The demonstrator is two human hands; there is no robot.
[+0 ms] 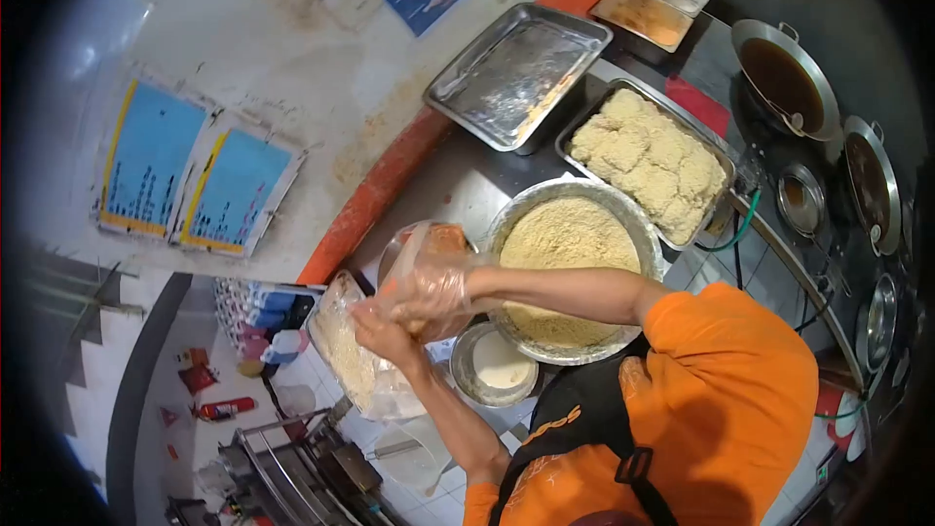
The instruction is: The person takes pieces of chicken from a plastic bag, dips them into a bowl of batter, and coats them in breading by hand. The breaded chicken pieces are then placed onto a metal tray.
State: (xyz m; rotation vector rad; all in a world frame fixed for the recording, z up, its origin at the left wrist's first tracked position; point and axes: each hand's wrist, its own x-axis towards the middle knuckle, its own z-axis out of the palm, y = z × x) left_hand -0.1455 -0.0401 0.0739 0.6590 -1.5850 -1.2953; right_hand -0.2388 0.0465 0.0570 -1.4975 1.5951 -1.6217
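My right hand is wrapped in loose clear plastic, like a thin glove, and reaches across a large metal bowl of pale yellow crumbs. My left hand is bare. It meets the right hand with its fingers curled; what they hold is hidden. Below the hands sits a tray of pale crumbs with clear plastic beside it. A smaller metal bowl of white batter stands close to my left forearm. Behind the plastic, a round container with orange-brown content is partly covered.
A deep tray heaped with crumb-coated pieces stands past the large bowl. Beyond it are a shallow metal tray and a stained rectangular pan. Woks of dark liquid line the right. An orange-edged wall borders the counter.
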